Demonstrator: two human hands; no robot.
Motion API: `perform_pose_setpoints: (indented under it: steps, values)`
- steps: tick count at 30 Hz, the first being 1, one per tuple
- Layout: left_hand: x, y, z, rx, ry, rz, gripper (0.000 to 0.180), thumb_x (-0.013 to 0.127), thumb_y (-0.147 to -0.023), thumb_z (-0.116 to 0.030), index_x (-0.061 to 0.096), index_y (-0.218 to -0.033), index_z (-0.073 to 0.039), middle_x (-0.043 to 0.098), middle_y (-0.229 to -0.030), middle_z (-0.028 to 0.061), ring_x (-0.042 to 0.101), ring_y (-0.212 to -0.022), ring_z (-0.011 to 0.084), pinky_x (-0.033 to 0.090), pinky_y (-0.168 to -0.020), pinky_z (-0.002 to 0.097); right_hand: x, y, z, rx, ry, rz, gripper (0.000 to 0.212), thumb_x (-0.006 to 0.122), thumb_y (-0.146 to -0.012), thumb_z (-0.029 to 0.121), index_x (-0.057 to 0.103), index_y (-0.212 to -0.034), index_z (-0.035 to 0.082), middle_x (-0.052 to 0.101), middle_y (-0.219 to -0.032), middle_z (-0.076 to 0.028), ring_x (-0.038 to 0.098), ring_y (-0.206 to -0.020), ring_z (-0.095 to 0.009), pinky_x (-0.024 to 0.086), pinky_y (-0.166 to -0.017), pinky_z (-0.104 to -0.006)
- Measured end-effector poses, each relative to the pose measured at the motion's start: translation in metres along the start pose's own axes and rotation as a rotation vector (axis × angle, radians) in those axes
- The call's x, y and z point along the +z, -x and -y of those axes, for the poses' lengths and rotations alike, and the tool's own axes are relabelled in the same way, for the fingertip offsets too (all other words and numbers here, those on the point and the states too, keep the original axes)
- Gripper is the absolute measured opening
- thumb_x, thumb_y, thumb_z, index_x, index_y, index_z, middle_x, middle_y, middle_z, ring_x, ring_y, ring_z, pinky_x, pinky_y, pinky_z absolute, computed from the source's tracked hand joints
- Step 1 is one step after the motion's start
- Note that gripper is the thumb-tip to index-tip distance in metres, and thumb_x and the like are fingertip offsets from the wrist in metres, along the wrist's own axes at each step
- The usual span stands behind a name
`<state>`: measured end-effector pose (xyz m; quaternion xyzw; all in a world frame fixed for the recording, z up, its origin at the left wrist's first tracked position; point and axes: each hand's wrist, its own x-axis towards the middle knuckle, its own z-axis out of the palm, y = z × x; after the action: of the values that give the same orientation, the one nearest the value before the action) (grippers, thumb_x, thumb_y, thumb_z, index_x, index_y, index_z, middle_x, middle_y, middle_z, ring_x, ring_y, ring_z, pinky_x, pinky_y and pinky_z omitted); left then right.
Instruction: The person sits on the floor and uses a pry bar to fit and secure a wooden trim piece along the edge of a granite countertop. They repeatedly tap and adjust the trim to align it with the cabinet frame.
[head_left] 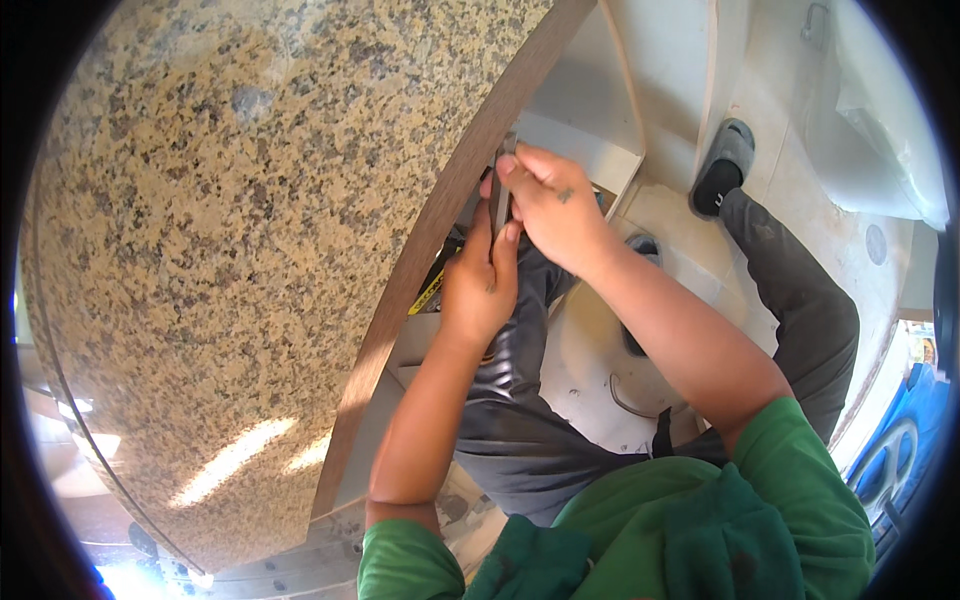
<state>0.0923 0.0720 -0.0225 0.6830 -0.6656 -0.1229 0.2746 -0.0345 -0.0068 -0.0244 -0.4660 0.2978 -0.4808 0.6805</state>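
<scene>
A narrow grey metal strip [501,205], perhaps a drawer slide, stands between my two hands beside the counter's wooden edge. My left hand [480,285] grips its lower part, with the thumb along one side and the fingers on the other. Closed around the upper end is my right hand [560,205], its thumb and fingertips pinching the metal. The fingers partly cover the strip, so its full shape cannot be made out.
A speckled granite counter [230,260] with a wooden edge [430,215] fills the left. Below it lies a yellow-and-black object [430,292]. Pale cabinet panels [590,90] stand ahead. My sandalled foot [728,165] rests on the tiled floor, near a plastic-wrapped item [870,130].
</scene>
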Motion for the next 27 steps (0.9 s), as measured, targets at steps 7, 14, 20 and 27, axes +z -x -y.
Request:
perform_pose_setpoints:
  steps: [7, 14, 20, 27]
  values:
    - [0.003, -0.016, -0.004, -0.057, 0.010, 0.039, 0.052, 0.047, -0.107, -0.035, 0.044, -0.148, -0.004, 0.071, -0.107, 0.0245, 0.072, -0.098, 0.0347, 0.054, -0.082, 0.0374, -0.004, -0.012, 0.004, -0.010, 0.000, -0.050, 0.029, 0.047, -0.106, 0.017, 0.062, -0.092, -0.004, 0.066, -0.081, -0.008, 0.059, -0.063, -0.012, 0.049, -0.058, -0.0294]
    - [0.002, -0.020, -0.004, -0.051, -0.021, 0.068, 0.052, 0.046, -0.107, -0.036, 0.043, -0.149, -0.006, 0.070, -0.109, 0.0261, 0.071, -0.099, 0.0397, 0.054, -0.083, 0.0396, -0.008, -0.020, -0.006, -0.080, -0.039, -0.035, 0.029, 0.047, -0.107, 0.018, 0.061, -0.092, -0.003, 0.065, -0.081, -0.008, 0.057, -0.055, -0.011, 0.048, -0.052, -0.0273]
    - [0.006, -0.021, -0.001, 0.111, 0.011, -0.043, 0.053, 0.052, -0.104, -0.036, 0.044, -0.149, -0.010, 0.069, -0.085, 0.0258, 0.069, -0.078, 0.0448, 0.055, -0.065, 0.0485, -0.008, -0.015, -0.004, 0.016, -0.100, -0.049, 0.027, 0.046, -0.107, 0.016, 0.065, -0.096, 0.000, 0.066, -0.087, -0.005, 0.048, -0.061, -0.008, 0.048, -0.053, -0.0254]
    - [0.011, -0.023, 0.005, 0.243, 0.025, -0.123, 0.049, 0.052, -0.104, -0.032, 0.047, -0.145, -0.007, 0.070, -0.090, 0.0267, 0.069, -0.082, 0.0455, 0.055, -0.069, 0.0492, -0.007, -0.014, -0.008, -0.053, -0.102, -0.069, 0.026, 0.046, -0.107, 0.016, 0.065, -0.097, 0.001, 0.067, -0.090, -0.005, 0.048, -0.062, -0.007, 0.048, -0.053, -0.0244]
